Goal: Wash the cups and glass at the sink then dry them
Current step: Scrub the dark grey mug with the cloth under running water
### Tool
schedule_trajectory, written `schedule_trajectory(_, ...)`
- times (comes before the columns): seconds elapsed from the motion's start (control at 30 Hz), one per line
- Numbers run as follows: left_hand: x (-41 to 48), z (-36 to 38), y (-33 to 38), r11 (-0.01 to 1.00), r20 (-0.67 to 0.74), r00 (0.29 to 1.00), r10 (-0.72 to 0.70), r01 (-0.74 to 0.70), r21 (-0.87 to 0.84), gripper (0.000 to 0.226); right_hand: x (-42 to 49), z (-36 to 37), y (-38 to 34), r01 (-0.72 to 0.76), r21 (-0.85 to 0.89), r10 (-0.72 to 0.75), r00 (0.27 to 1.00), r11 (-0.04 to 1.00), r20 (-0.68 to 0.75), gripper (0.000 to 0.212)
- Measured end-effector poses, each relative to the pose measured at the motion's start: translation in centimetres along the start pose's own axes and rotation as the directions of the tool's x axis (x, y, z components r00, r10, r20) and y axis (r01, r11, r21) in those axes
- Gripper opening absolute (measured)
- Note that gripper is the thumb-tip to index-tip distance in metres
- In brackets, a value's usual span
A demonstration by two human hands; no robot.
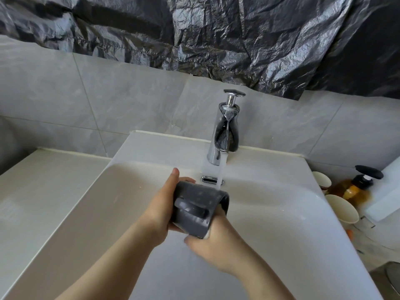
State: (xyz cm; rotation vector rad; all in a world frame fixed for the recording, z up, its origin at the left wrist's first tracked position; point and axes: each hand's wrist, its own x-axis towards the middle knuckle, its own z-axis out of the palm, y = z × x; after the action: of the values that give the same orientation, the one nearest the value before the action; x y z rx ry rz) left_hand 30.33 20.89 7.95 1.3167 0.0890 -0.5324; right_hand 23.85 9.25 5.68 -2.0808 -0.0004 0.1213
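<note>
Bathroom: grey tiled wall [129, 94] with crumpled black plastic sheeting [216, 35] above it. Far left is a pale tabletop [43, 191], with the white sink [112, 202] set against it.

The left grip [164, 204] is clamped on the grey mug [194, 204] from its left side, thumb up along the far edge. The mug is held over the basin, tilted, handle facing the camera. The right grip [218, 241] is curled round the mug's near lower end. A pale scrap shows at that contact, maybe a sponge, can't tell.

The chrome tap [225, 131] is running, and the water stream [216, 169] lands at the mug's far edge or just behind it.

Right of the sink stand two cream cups [342, 208], one behind the other. An amber pump bottle [355, 189] sits just beside them and a white box [387, 191] further right.

Progress looks early to middle. The mug is in the wash or rinse step, both grips busy on it. Can't tell whether the two cups at the side are already washed or still waiting. There is no glass in view and no cloth or towel either, so on this evidence drying has not started for anything. Left to do is finishing this mug, probably the cups and the glass, then all the drying.
</note>
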Motion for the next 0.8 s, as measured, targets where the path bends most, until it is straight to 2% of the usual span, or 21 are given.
schedule_trajectory(0.07,0.1,0.2,-0.3,0.996,-0.048,0.995,0.085,-0.083,0.038,0.038,-0.1,-0.4,-0.3,-0.047,0.260,0.012,0.991,0.965,0.136,0.074)
schedule_trajectory(0.1,0.2,0.3,-0.5,0.988,-0.059,0.987,0.150,-0.147,0.055,0.033,-0.3,-0.9,-0.7,-0.072,0.473,-0.025,0.980,0.878,0.196,0.071)
schedule_trajectory(0.13,0.4,0.2,-0.7,0.972,-0.055,0.972,0.230,-0.226,0.068,0.027,-0.4,-1.4,-0.8,-0.110,0.688,-0.072,0.970,0.717,0.231,0.069)
schedule_trajectory(0.17,0.5,0.2,-1.0,0.945,-0.038,0.947,0.319,-0.315,0.087,0.022,-0.5,-1.7,-1.0,-0.154,0.854,-0.117,0.963,0.497,0.242,0.069)
schedule_trajectory(0.2,0.4,0.2,-1.1,0.903,-0.007,0.909,0.416,-0.412,0.126,0.021,-0.6,-1.8,-1.2,-0.187,0.943,-0.129,0.965,0.276,0.229,0.068)
schedule_trajectory(0.23,0.3,0.1,-1.3,0.844,0.033,0.861,0.508,-0.505,0.182,0.023,-0.6,-1.8,-1.4,-0.198,0.973,-0.105,0.972,0.119,0.211,0.063)
schedule_trajectory(0.27,0.2,0.1,-1.4,0.783,0.078,0.814,0.575,-0.575,0.236,0.026,-0.5,-1.8,-1.4,-0.194,0.979,-0.063,0.978,0.068,0.199,0.050)
schedule_trajectory(0.33,0.3,-0.1,-1.6,0.730,0.142,0.780,0.610,-0.622,0.284,0.033,-0.6,-1.9,-1.7,-0.184,0.973,0.038,0.983,0.138,0.181,0.030)
schedule_trajectory(0.37,0.4,-0.3,-1.5,0.772,0.162,0.813,0.560,-0.582,0.256,0.033,-0.5,-2.1,-1.7,-0.164,0.966,0.070,0.986,0.202,0.152,0.028)
schedule_trajectory(0.4,0.3,-0.3,-1.2,0.859,0.172,0.876,0.451,-0.478,0.182,0.032,-0.4,-2.2,-1.6,-0.119,0.945,0.085,0.992,0.303,0.097,0.028)
schedule_trajectory(0.43,0.2,-0.1,-0.9,0.944,0.172,0.938,0.300,-0.318,0.088,0.032,-0.2,-2.2,-1.5,-0.055,0.884,0.093,0.996,0.465,0.013,0.029)
schedule_trajectory(0.5,0.1,0.3,-0.5,0.999,0.129,0.991,0.044,-0.040,-0.029,0.034,-0.4,-1.9,-1.4,-0.002,0.542,0.062,0.994,0.840,-0.091,0.023)
schedule_trajectory(0.53,0.0,0.4,-0.4,0.999,0.083,0.997,-0.006,0.010,-0.043,0.034,-0.5,-1.6,-1.3,-0.022,0.355,0.053,0.995,0.935,-0.079,0.014)
schedule_trajectory(0.57,0.1,0.6,-0.4,0.999,0.024,1.000,-0.010,0.011,-0.042,0.031,-0.5,-1.2,-1.4,-0.048,0.256,0.065,0.996,0.965,-0.058,0.008)
schedule_trajectory(0.6,0.2,0.7,-0.4,0.998,-0.032,0.998,0.047,-0.048,-0.034,0.025,-0.5,-1.0,-1.6,-0.057,0.254,0.071,0.996,0.966,-0.045,0.011)
schedule_trajectory(0.63,0.3,0.8,-0.5,0.987,-0.081,0.984,0.156,-0.158,-0.018,0.019,-0.5,-0.9,-1.8,-0.061,0.342,0.075,0.997,0.938,-0.030,0.017)
schedule_trajectory(0.67,0.3,0.8,-0.7,0.953,-0.101,0.947,0.304,-0.302,0.038,0.014,-0.3,-1.0,-1.7,-0.090,0.541,0.104,0.995,0.836,0.004,0.026)
schedule_trajectory(0.7,0.3,0.7,-0.9,0.894,-0.072,0.894,0.442,-0.433,0.115,0.013,-0.1,-1.2,-1.8,-0.142,0.768,0.131,0.989,0.625,0.076,0.035)
schedule_trajectory(0.73,0.2,0.5,-1.2,0.823,-0.004,0.838,0.546,-0.534,0.194,0.022,0.0,-1.6,-2.0,-0.182,0.898,0.140,0.981,0.400,0.137,0.038)
schedule_trajectory(0.77,0.1,0.4,-1.4,0.770,0.066,0.799,0.598,-0.595,0.232,0.032,-0.2,-2.0,-2.1,-0.196,0.947,0.131,0.977,0.255,0.167,0.036)
schedule_trajectory(0.8,0.1,0.4,-1.6,0.757,0.112,0.790,0.603,-0.610,0.235,0.038,-0.2,-2.3,-1.9,-0.188,0.955,0.115,0.980,0.229,0.165,0.032)
